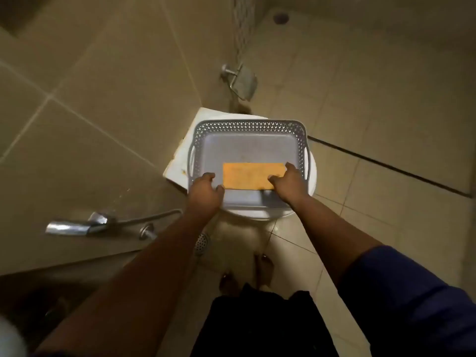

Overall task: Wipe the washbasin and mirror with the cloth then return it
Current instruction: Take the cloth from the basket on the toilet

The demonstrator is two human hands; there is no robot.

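Observation:
An orange cloth [248, 176], folded into a flat rectangle, lies inside a grey perforated plastic basket [247, 126]. The basket stands on a white closed toilet lid [312, 173]. My left hand [206, 190] is at the cloth's left end with its fingers curled over the basket's near-left edge; I cannot tell if it touches the cloth. My right hand [289, 182] rests on the cloth's right end, fingers bent onto it. Washbasin and mirror are out of view.
A chrome paper holder [240, 79] hangs on the tiled wall behind the toilet. A chrome hand sprayer [77, 226] with its hose is mounted on the left wall. A floor drain [202, 243] lies below my left arm. My bare feet [247, 273] stand on beige floor tiles.

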